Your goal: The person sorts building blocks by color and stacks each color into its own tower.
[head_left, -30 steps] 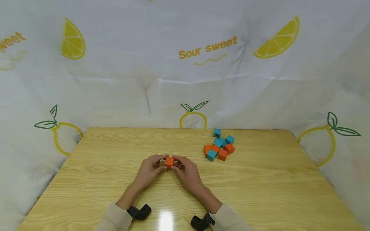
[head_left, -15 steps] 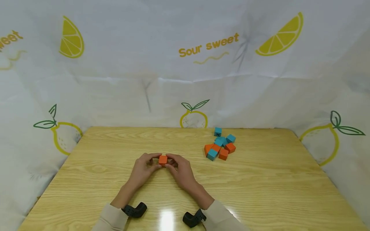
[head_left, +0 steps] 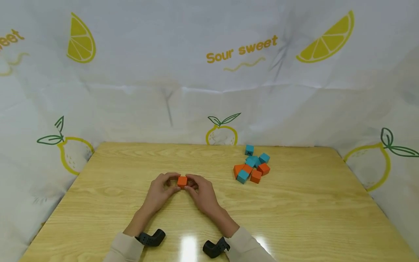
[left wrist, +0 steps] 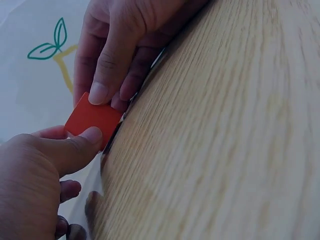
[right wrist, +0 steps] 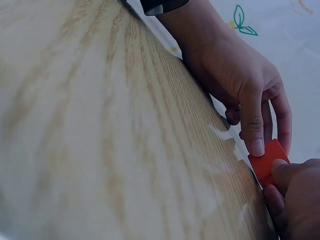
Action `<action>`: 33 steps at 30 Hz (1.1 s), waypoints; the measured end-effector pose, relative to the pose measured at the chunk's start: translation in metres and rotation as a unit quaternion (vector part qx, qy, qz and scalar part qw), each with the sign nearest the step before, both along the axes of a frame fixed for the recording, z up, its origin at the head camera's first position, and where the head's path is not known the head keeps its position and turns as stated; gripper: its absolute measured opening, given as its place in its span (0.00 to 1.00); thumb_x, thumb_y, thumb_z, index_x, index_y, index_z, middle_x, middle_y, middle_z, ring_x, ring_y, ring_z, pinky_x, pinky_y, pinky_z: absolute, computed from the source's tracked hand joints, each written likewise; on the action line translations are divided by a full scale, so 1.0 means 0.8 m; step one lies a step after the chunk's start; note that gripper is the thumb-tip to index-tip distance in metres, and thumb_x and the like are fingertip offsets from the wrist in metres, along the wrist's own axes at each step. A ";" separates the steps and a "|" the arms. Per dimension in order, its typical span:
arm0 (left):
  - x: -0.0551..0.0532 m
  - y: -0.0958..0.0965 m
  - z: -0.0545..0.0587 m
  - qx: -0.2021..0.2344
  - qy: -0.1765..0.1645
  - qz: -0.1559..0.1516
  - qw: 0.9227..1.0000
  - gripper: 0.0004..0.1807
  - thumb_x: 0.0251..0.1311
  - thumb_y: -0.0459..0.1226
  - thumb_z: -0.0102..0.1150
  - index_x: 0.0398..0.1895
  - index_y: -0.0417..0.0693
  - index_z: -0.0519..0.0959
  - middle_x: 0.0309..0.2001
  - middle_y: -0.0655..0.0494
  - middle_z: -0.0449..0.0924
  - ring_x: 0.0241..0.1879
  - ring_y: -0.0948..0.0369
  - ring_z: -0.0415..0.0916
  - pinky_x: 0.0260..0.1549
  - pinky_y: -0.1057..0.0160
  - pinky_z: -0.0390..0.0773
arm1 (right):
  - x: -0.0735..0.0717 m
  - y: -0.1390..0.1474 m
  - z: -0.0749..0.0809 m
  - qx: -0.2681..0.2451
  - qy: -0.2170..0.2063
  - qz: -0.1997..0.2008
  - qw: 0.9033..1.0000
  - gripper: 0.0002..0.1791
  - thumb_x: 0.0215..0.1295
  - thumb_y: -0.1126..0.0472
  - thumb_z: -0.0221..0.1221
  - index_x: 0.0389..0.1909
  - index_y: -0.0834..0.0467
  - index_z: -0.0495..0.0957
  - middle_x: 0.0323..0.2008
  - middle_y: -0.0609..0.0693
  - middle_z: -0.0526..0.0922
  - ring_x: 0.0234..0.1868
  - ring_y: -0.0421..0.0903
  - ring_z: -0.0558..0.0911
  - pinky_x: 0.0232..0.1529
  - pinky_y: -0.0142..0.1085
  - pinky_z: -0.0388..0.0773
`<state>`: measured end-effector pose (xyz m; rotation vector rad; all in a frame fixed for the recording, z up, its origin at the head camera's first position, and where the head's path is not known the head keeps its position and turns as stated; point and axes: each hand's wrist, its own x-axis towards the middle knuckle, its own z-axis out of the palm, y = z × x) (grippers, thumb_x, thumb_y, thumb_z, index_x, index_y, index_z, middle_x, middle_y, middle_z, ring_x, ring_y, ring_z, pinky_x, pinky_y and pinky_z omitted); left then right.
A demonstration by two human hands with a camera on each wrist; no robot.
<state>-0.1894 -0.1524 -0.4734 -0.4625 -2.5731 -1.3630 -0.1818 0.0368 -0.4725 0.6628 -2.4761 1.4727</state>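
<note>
An orange cube block (head_left: 182,182) is on the wooden table, between my two hands. My left hand (head_left: 157,193) pinches its left side, with the thumb at the near face and the index finger behind. From the other side my right hand (head_left: 203,196) pinches the same block in a like way. In the left wrist view both thumbs press the near face of the orange block (left wrist: 94,120). The right wrist view shows the block (right wrist: 266,162) low, close to the table's surface. Fingers hide its far side.
Right of the hands lies a loose cluster of blue and orange blocks, with a blue cube (head_left: 243,177) at its front and an orange cube (head_left: 256,176) beside it. Another blue cube (head_left: 249,150) stands near the table's back edge. A lemon-print cloth (head_left: 147,109) hangs behind the table.
Both hands have shifted a little to the left with the orange block between them, mostly in the first half second. The other blocks keep their arrangement; the head view has shifted slightly.
</note>
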 end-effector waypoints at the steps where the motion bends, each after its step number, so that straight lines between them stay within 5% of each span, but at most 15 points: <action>1: 0.000 0.000 0.000 0.000 -0.002 0.000 1.000 0.22 0.49 0.34 0.72 0.50 0.51 0.81 0.33 0.59 0.74 0.31 0.60 0.66 0.30 0.62 0.68 | 0.000 0.000 0.001 0.002 -0.002 0.001 1.000 0.21 0.64 0.64 0.61 0.58 0.64 0.75 0.42 0.53 0.81 0.39 0.43 0.81 0.39 0.30 0.77; 17: 0.001 -0.001 0.000 0.005 0.004 -0.011 1.000 0.22 0.49 0.33 0.72 0.50 0.50 0.80 0.41 0.59 0.79 0.36 0.61 0.69 0.37 0.60 0.73 | 0.001 0.000 -0.003 0.018 0.008 0.001 1.000 0.22 0.64 0.65 0.61 0.59 0.63 0.74 0.42 0.54 0.80 0.39 0.44 0.81 0.39 0.31 0.77; 33: 0.000 -0.002 0.000 0.006 -0.018 0.001 1.000 0.22 0.49 0.36 0.72 0.50 0.52 0.81 0.38 0.60 0.78 0.35 0.61 0.70 0.34 0.61 0.72 | -0.001 -0.002 -0.003 0.019 -0.002 -0.005 1.000 0.22 0.63 0.66 0.62 0.59 0.63 0.74 0.42 0.53 0.80 0.39 0.43 0.80 0.39 0.29 0.77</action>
